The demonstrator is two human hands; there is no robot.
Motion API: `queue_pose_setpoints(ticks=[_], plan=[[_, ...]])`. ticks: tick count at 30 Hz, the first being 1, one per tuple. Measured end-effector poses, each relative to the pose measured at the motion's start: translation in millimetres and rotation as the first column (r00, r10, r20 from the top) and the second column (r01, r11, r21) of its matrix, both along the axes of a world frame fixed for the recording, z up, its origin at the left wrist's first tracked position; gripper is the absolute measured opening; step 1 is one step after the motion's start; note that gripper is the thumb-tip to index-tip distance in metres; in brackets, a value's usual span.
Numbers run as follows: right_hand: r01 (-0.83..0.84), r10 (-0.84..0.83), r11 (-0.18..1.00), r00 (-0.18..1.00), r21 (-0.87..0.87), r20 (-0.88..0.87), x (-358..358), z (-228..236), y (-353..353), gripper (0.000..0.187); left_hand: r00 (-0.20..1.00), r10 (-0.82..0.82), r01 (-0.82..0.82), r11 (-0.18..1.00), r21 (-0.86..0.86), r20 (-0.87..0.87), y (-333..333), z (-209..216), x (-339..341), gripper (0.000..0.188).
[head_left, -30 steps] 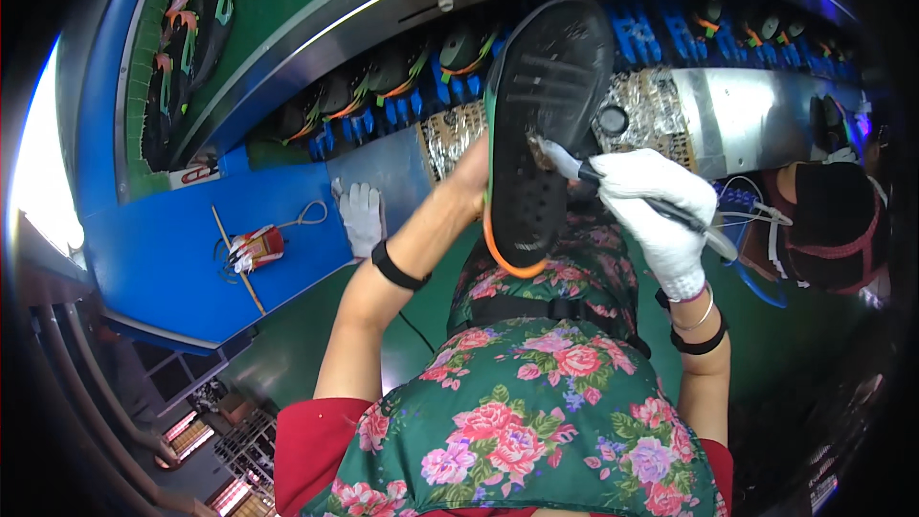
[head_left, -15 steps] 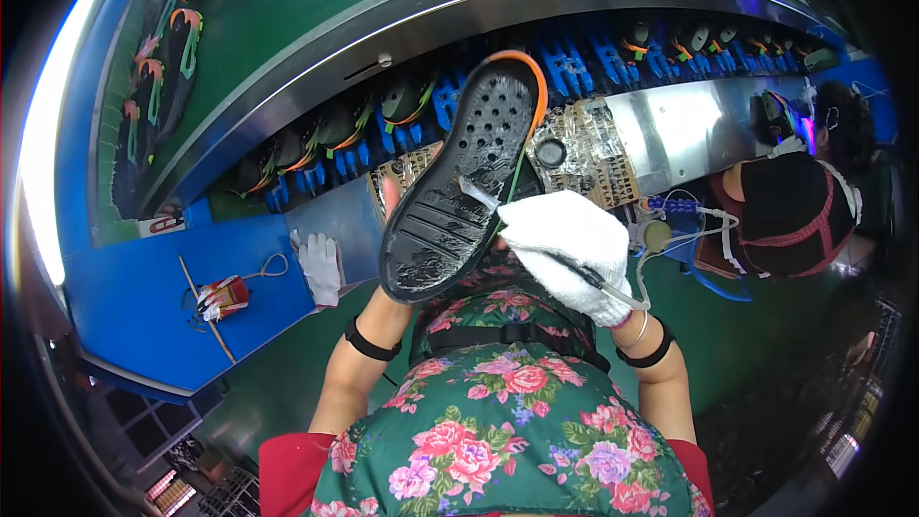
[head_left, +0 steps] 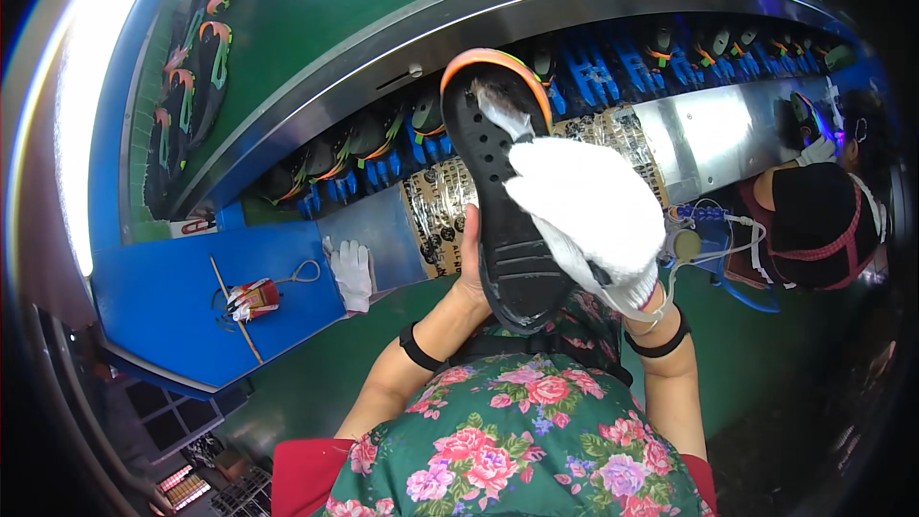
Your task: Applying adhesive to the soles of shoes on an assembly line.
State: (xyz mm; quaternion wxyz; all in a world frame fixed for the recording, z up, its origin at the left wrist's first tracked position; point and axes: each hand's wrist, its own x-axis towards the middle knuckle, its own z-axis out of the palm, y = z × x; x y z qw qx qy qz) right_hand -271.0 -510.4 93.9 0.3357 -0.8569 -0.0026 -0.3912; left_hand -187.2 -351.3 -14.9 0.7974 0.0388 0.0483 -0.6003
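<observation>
Held up in front of my body is a shoe (head_left: 522, 273), its black underside facing me, with round holes, grooves and an orange rim at the far end. My bare left hand (head_left: 471, 258) supports it at its left side; the thumb shows, the other fingers are hidden behind it. In a white knitted glove, my right hand (head_left: 589, 206) is closed around a brush. The pale, wet-looking bristles of the brush (head_left: 503, 117) touch the sole near its far end. A thin clear tube (head_left: 627, 311) runs beside my right wrist.
Beyond stands a row of shoes (head_left: 369, 139) on blue holders. A blue table (head_left: 158, 302) at left carries a red pot (head_left: 257, 299) with a stick. A white glove (head_left: 352, 276) lies on the metal ledge. At right, a co-worker (head_left: 809, 220) is working.
The brush has moved from the middle of the sole to its far end. The shoe has turned more upright and shifted slightly right, and my left thumb now shows along its edge.
</observation>
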Motion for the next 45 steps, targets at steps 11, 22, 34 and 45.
queue_pose_setpoints(ticks=[11, 22, 34, 45], plan=[[-0.018, 0.027, 0.986, 0.998, 0.164, -0.052, -10, -19, 9, 0.042, 0.995, -0.036, 0.030, 0.997, 0.068, 0.088, 6, -17, 3, 0.089], [-0.029, 0.036, 0.981, 0.999, 0.191, -0.030, -8, -25, 15, 0.027, 0.913, -0.084, -0.065, 0.936, 0.347, 0.399, -18, 11, 19, 0.103], [-0.116, 0.120, 0.969, 0.993, 0.218, -0.001, -12, -46, 34, 0.024, 0.973, -0.057, 0.078, 0.993, -0.089, 0.225, -38, 11, 37, 0.102], [-0.305, 0.282, 0.911, 0.952, 0.277, 0.121, -22, -40, 31, 0.027, 0.992, -0.038, 0.066, 0.970, -0.236, 0.120, -51, 13, 49, 0.114]])
